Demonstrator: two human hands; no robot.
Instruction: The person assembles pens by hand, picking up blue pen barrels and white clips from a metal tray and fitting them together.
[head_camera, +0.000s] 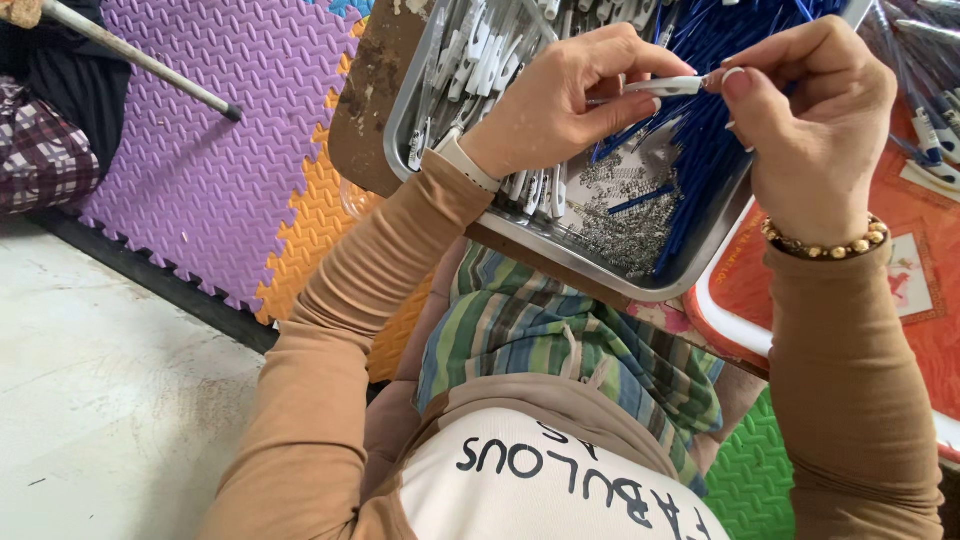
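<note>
Left hand (560, 105) pinches a white pen barrel (665, 86) lying crosswise; right hand (810, 120) grips its right tip above the tray (600, 262).

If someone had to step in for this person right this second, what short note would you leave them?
Left hand: pinches a white pen part above the metal tray.
Right hand: fingertips meet the same part at its right end.
In the tray: white parts to the left, blue refills to the right, small metal springs loose at the near side.
Done: assembled pens lie on the red tray to the right.
Left: many loose parts remain in the tray.
</note>
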